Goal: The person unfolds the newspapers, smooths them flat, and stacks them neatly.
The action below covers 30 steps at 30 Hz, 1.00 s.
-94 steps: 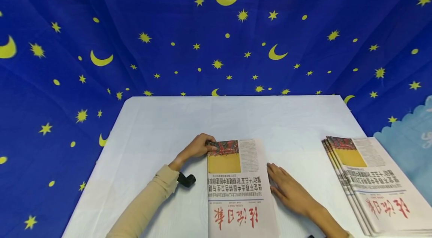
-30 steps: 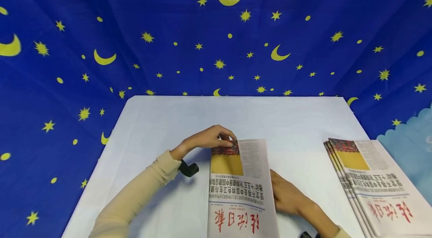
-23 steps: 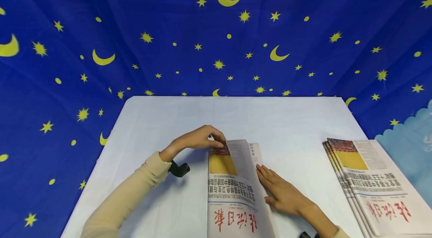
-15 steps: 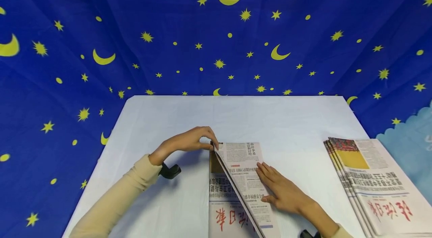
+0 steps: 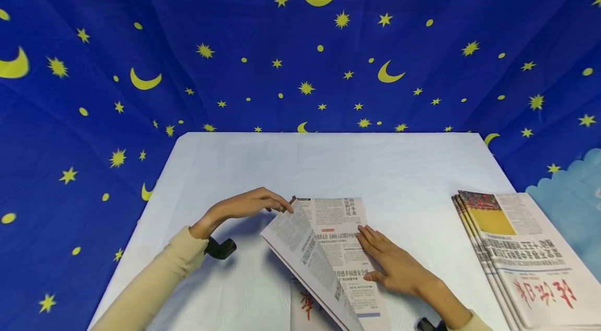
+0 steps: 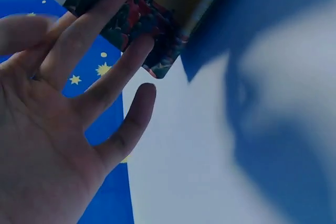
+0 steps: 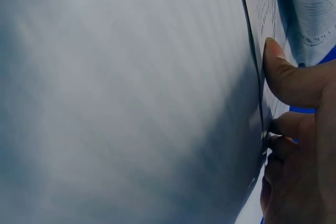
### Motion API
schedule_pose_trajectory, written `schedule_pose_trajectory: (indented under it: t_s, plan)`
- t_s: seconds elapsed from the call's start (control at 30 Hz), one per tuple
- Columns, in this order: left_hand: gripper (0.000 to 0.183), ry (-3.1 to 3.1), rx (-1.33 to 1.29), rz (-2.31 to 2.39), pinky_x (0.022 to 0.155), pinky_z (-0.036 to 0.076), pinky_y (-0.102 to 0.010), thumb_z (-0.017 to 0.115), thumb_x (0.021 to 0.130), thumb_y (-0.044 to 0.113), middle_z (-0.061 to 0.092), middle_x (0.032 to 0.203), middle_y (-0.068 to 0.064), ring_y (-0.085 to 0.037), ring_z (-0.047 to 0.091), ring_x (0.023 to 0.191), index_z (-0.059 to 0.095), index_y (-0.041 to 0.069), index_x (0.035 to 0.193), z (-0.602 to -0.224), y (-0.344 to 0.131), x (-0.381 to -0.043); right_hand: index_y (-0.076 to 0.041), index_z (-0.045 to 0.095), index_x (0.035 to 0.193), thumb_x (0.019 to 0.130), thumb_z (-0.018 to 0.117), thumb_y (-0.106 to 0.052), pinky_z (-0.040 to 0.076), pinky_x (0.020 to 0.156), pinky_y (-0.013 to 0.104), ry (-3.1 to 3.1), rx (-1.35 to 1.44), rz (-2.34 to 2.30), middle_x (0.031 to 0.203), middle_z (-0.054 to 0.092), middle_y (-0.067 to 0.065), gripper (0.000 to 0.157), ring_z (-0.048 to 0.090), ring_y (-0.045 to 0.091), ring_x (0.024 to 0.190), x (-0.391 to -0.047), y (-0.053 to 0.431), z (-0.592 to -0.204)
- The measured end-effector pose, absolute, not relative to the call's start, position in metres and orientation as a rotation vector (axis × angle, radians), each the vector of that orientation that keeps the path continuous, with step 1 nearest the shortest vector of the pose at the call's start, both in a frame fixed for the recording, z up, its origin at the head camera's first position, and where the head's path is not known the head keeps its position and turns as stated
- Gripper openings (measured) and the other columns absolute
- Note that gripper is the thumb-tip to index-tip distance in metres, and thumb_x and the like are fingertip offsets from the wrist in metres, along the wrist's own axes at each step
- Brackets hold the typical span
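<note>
A folded newspaper (image 5: 345, 255) lies on the white table, its front part (image 5: 305, 252) lifted and leaning over to the left, with inner print facing up. My left hand (image 5: 249, 203) is at the top of that raised part. In the left wrist view, the spread, fairly straight fingers (image 6: 107, 90) touch its underside, where the red-and-green front photo (image 6: 139, 17) shows. My right hand (image 5: 394, 264) rests flat along the right edge of the lower pages, fingers extended. In the right wrist view, its thumb (image 7: 286, 74) lies on the printed sheet by the edge.
A fanned stack of similar newspapers (image 5: 530, 252) lies on the right side of the white table (image 5: 225, 158). Behind stands a blue cloth (image 5: 253, 18) with yellow moons and stars. Black wrist mounts (image 5: 220, 248) project below the wrists.
The front part of the newspaper has been lifted from its right edge and swung to the left, exposing inner pages. My left hand moved left with it; my right hand came onto the lower pages.
</note>
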State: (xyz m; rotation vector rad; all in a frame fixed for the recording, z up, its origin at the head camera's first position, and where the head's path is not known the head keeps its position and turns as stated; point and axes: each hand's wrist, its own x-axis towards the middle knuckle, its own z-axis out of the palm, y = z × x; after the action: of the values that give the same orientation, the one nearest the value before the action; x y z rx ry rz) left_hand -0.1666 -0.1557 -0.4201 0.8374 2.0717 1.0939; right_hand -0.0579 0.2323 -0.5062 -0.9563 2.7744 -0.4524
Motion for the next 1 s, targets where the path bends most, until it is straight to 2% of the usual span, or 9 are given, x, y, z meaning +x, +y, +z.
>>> schedule_pose_trajectory:
  t_s: [0.07,0.17,0.27,0.37,0.43,0.53,0.7,0.8,1.0]
  plan:
    - [0.045,2.045,0.760,1.127,0.103,0.041,-0.052,0.031,0.107,0.030,0.062,0.132,-0.010,-0.028,0.057,0.124,0.066,0.011,0.127,-0.421,-0.160,-0.164,-0.001,0.028,0.152,0.089,0.062,-0.051,-0.011,0.113,0.012,2.770,-0.950,-0.457,0.162,0.020,0.013,0.088,0.023,0.033,0.148,-0.058,0.232,-0.506]
    - [0.046,2.059,0.741,1.155,0.100,0.043,-0.052,0.034,0.107,0.035,0.064,0.130,-0.011,-0.027,0.059,0.120,0.067,0.009,0.124,-0.423,-0.166,-0.162,-0.002,0.027,0.152,0.089,0.062,-0.053,-0.011,0.113,0.011,2.765,-0.938,-0.470,0.162,0.020,0.012,0.088,0.023,0.032,0.148,-0.058,0.232,-0.506]
    - [0.037,2.075,0.773,1.185,0.095,0.048,-0.045,0.045,0.105,0.030,0.067,0.121,-0.012,-0.023,0.064,0.110,0.068,0.006,0.121,-0.427,-0.174,-0.160,-0.003,0.027,0.153,0.089,0.062,-0.054,-0.011,0.112,0.011,2.762,-0.930,-0.484,0.162,0.019,0.011,0.089,0.023,0.031,0.148,-0.058,0.232,-0.506]
    - [0.029,2.121,0.794,1.193,0.086,0.051,-0.033,0.055,0.101,0.024,0.071,0.110,-0.008,-0.016,0.066,0.093,0.069,0.005,0.117,-0.433,-0.181,-0.159,-0.004,0.027,0.153,0.089,0.061,-0.055,-0.011,0.112,0.010,2.765,-0.933,-0.480,0.162,0.019,0.010,0.089,0.024,0.031,0.147,-0.058,0.232,-0.507]
    - [0.025,2.159,0.795,1.190,0.079,0.049,-0.028,0.060,0.098,0.023,0.071,0.104,-0.006,-0.013,0.062,0.084,0.070,0.006,0.113,-0.436,-0.186,-0.157,-0.004,0.027,0.153,0.089,0.061,-0.055,-0.011,0.112,0.010,2.772,-0.939,-0.476,0.162,0.020,0.011,0.089,0.024,0.032,0.147,-0.058,0.233,-0.508]
    - [0.021,2.207,0.776,1.179,0.071,0.043,-0.026,0.063,0.096,0.023,0.068,0.100,-0.005,-0.013,0.053,0.076,0.070,0.007,0.108,-0.440,-0.195,-0.155,-0.005,0.026,0.154,0.088,0.062,-0.054,-0.010,0.113,0.011,2.791,-0.962,-0.486,0.162,0.021,0.011,0.089,0.026,0.032,0.147,-0.058,0.233,-0.509]
    - [0.017,2.240,0.739,1.146,0.068,0.042,-0.027,0.064,0.095,0.020,0.065,0.097,-0.006,-0.014,0.050,0.074,0.068,0.006,0.105,-0.446,-0.211,-0.151,-0.010,0.023,0.156,0.090,0.063,-0.047,-0.006,0.116,0.014,2.778,-1.068,-0.529,0.161,0.023,0.010,0.086,0.025,0.033,0.146,-0.060,0.231,-0.511]
    - [0.019,2.251,0.731,1.116,0.068,0.043,-0.026,0.066,0.094,0.019,0.065,0.099,-0.008,-0.013,0.051,0.074,0.068,0.004,0.106,-0.451,-0.218,-0.149,-0.009,0.024,0.155,0.092,0.062,-0.043,-0.005,0.117,0.015,2.747,-1.148,-0.535,0.161,0.025,0.011,0.082,0.027,0.035,0.145,-0.061,0.230,-0.512]
    - [0.024,2.295,0.709,1.069,0.069,0.038,-0.027,0.073,0.088,0.021,0.065,0.099,-0.009,-0.013,0.047,0.076,0.067,0.003,0.104,-0.461,-0.224,-0.148,-0.006,0.025,0.155,0.091,0.058,-0.053,-0.007,0.115,0.013,2.702,-1.136,-0.543,0.160,0.026,0.012,0.086,0.028,0.036,0.145,-0.061,0.230,-0.512]
